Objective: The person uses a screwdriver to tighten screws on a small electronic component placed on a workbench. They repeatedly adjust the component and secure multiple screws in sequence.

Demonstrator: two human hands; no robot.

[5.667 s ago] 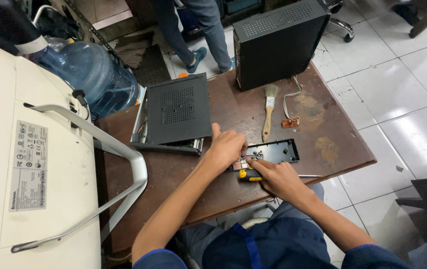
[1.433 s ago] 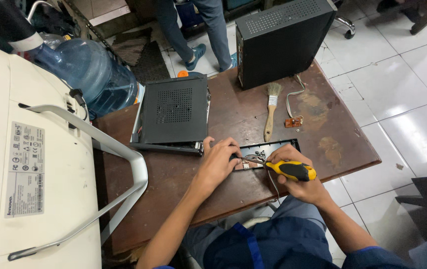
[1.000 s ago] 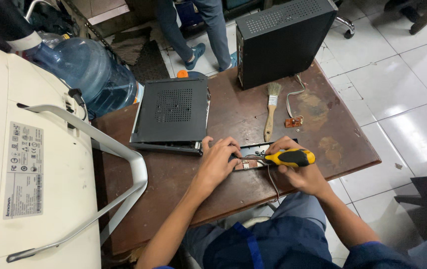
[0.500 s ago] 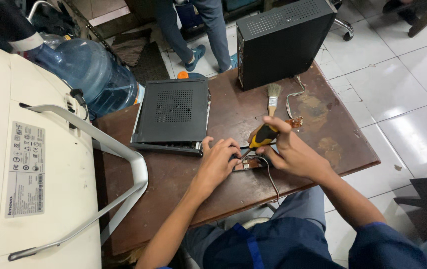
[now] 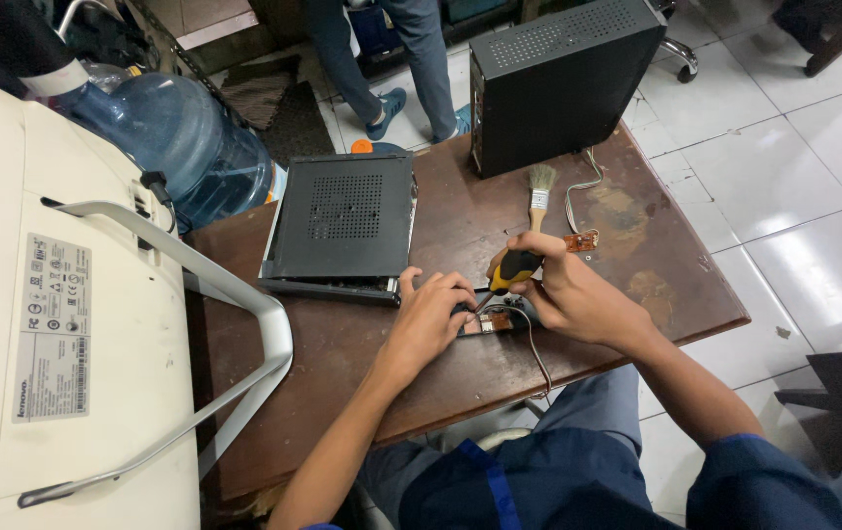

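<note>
Both hands work a screwdriver on a small part at the front of the brown wooden surface (image 5: pixel 362 373).

Head view: the right hand (image 5: pixel 568 294) grips the yellow-and-black-handled screwdriver (image 5: pixel 511 273), its long axis slanting, tip down-left into the small dark component (image 5: pixel 488 322), which the left hand (image 5: pixel 431 319) pins with curled fingers. Behind lie a flat black perforated case (image 5: pixel 342 221), a wooden paintbrush (image 5: pixel 539 191) and a black tower (image 5: pixel 563 83); white tiled floor (image 5: pixel 794 177) beyond.

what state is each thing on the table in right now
yellow-and-black screwdriver: gripped in right hand, tip angled down
small dark part: flat, steadied by left hand
flat black case: lying closed
black tower case: upright
wooden paintbrush: lying loose
</note>
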